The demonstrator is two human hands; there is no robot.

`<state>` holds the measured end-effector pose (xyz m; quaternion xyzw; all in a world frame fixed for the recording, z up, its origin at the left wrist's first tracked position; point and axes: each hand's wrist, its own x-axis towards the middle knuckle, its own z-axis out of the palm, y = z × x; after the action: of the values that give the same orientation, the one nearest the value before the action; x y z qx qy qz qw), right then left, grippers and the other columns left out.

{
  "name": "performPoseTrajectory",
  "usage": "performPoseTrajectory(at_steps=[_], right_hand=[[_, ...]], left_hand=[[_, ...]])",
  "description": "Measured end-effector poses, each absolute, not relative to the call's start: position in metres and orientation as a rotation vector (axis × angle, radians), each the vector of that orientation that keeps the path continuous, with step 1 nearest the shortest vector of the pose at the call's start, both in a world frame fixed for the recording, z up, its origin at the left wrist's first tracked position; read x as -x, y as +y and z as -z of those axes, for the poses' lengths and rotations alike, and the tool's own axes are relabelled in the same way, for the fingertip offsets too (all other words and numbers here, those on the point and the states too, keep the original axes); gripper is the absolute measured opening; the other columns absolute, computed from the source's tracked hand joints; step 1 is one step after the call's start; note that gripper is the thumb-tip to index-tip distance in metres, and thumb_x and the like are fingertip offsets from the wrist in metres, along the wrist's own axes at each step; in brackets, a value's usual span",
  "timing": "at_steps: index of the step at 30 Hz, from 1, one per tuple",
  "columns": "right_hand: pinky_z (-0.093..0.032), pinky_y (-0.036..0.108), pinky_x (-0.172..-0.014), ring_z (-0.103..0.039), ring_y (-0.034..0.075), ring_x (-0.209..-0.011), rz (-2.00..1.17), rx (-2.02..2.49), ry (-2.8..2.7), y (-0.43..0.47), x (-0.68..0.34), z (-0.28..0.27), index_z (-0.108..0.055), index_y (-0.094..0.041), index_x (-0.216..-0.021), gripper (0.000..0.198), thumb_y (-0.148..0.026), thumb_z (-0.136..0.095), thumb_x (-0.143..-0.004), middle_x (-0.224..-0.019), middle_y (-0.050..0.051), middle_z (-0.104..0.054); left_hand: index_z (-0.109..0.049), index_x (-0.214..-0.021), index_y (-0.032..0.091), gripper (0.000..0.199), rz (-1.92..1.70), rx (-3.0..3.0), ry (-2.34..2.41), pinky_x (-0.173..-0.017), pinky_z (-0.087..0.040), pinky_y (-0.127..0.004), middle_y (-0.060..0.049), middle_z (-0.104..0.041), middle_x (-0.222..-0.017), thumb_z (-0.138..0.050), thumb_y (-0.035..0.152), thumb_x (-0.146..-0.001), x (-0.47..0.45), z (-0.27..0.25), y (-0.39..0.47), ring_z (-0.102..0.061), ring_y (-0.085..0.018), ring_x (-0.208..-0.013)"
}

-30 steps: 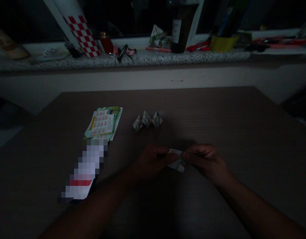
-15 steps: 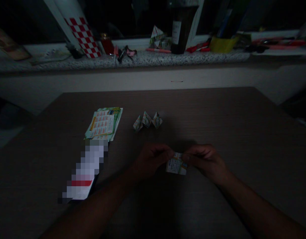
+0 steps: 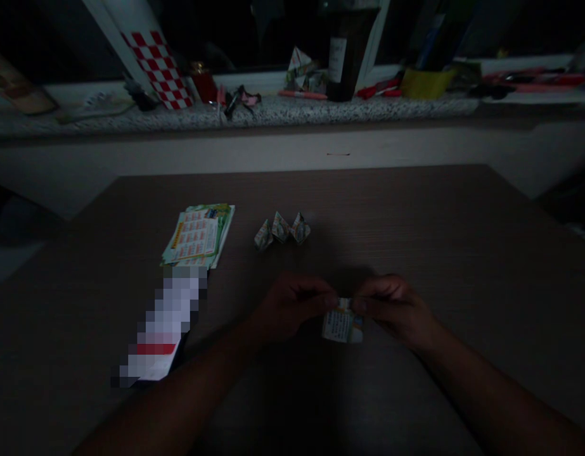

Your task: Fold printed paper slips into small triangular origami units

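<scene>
A small printed piece of paper (image 3: 342,326), with a narrow strip along its top edge, is pinched between both my hands over the table. My left hand (image 3: 295,307) grips its upper left corner between thumb and fingers. At the upper right corner, my right hand (image 3: 397,310) holds it the same way. Beyond my hands stand three folded paper pieces in a row: a left one (image 3: 263,235), a middle one (image 3: 281,227) and a right one (image 3: 300,228). The dim light hides the fingertips' detail.
A stack of printed paper sheets (image 3: 197,234) lies at the left on the wooden table (image 3: 416,209). Nearer me is a phone-like object (image 3: 156,367), mostly pixelated. The granite windowsill (image 3: 282,113) holds a red-checkered cylinder (image 3: 163,69), a dark cup (image 3: 340,63) and pens.
The printed paper has shifted slightly toward me and to the right. My left hand has moved a little to the right with it, and both hands keep their pinch.
</scene>
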<state>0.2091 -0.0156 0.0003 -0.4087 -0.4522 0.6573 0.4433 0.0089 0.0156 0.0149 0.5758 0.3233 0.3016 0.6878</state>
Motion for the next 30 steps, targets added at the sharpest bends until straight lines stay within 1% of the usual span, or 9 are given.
performPoseTrajectory(at_steps=[3,9,14,20,26,30], right_hand=[[-0.045,0.022,-0.051,-0.057,0.011,-0.051,-1.645,1.016,-1.121,-0.0137,-0.2103,0.0016,-0.074,-0.017,-0.065,0.014,-0.030,-0.080,-0.066,-0.058,0.002,-0.068],[-0.043,0.023,-0.048,-0.055,0.011,-0.049,-1.659,1.013,-1.147,-0.0159,-0.2121,-0.0027,-0.074,-0.017,-0.063,0.017,-0.032,-0.080,-0.064,-0.055,0.002,-0.066],[-0.042,0.023,-0.049,-0.054,0.011,-0.049,-1.673,1.013,-1.159,-0.0163,-0.2126,-0.0019,-0.074,-0.017,-0.064,0.018,-0.033,-0.080,-0.065,-0.056,0.002,-0.066],[-0.043,0.022,-0.050,-0.055,0.011,-0.050,-1.660,1.018,-1.175,-0.0144,-0.2119,-0.0014,-0.074,-0.017,-0.064,0.016,-0.032,-0.079,-0.068,-0.056,0.001,-0.066],[-0.043,0.022,-0.046,-0.054,0.010,-0.046,-1.788,0.945,-1.164,-0.0162,-0.2132,-0.0023,-0.072,-0.016,-0.059,0.021,-0.034,-0.080,-0.066,-0.051,0.001,-0.064],[-0.046,0.020,-0.051,-0.057,0.010,-0.051,-1.747,0.927,-1.131,-0.0156,-0.2112,0.0007,-0.074,-0.017,-0.066,0.016,-0.032,-0.078,-0.070,-0.057,0.001,-0.067]], left_hand=[[-0.068,-0.070,0.012,0.028,-0.662,-1.324,0.765,-0.056,-0.038,-0.021,0.000,-0.058,-0.062,-0.068,0.039,-0.075,-0.0073,-0.0134,0.0161,-0.049,-0.010,-0.058],[-0.068,-0.073,0.011,0.028,-0.566,-1.521,0.773,-0.054,-0.033,-0.020,0.001,-0.055,-0.060,-0.062,0.037,-0.081,-0.0060,-0.0119,0.0196,-0.045,-0.008,-0.056],[-0.068,-0.074,0.011,0.030,-0.571,-1.426,0.740,-0.056,-0.036,-0.020,0.000,-0.058,-0.064,-0.065,0.040,-0.079,-0.0074,-0.0093,0.0193,-0.048,-0.010,-0.059],[-0.069,-0.074,0.012,0.028,-0.618,-1.396,0.747,-0.060,-0.040,-0.021,-0.002,-0.062,-0.066,-0.066,0.040,-0.078,-0.0073,-0.0091,0.0176,-0.052,-0.011,-0.063],[-0.068,-0.073,0.011,0.027,-0.573,-1.409,0.693,-0.058,-0.038,-0.020,-0.001,-0.060,-0.064,-0.066,0.037,-0.078,-0.0086,-0.0120,0.0163,-0.050,-0.010,-0.060],[-0.069,-0.072,0.011,0.028,-0.629,-1.369,0.754,-0.057,-0.038,-0.020,-0.001,-0.060,-0.063,-0.068,0.039,-0.076,-0.0096,-0.0127,0.0155,-0.050,-0.010,-0.059]])
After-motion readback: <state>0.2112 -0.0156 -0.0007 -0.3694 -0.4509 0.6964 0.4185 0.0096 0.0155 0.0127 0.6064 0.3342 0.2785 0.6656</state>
